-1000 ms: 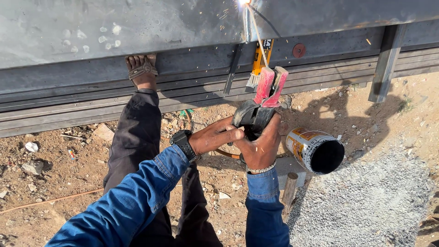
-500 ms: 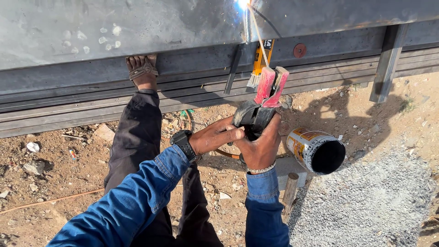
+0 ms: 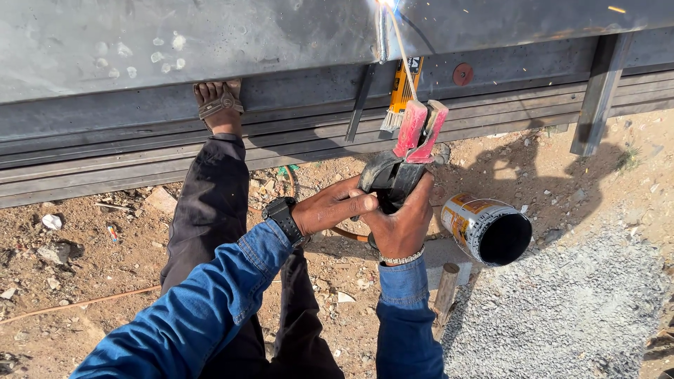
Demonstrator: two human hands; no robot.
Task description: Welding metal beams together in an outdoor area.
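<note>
Red-jawed electrode holder sits mid-frame, clamped in the right hand while the left hand closes on its rear, its thin rod angling up-left to the steel beam.

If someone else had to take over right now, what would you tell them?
Right hand: gripping the electrode holder, pink jaws clamped on the rod.
Left hand: resting on the holder, steadying it.
Rod tip is at the seam on the steel plate, arc lit and sparking at the top.
A weld bead shows on the seam below the arc; how much is left above is out of view.
Nearby: open can lying on the ground, a brush against the beam.
</note>
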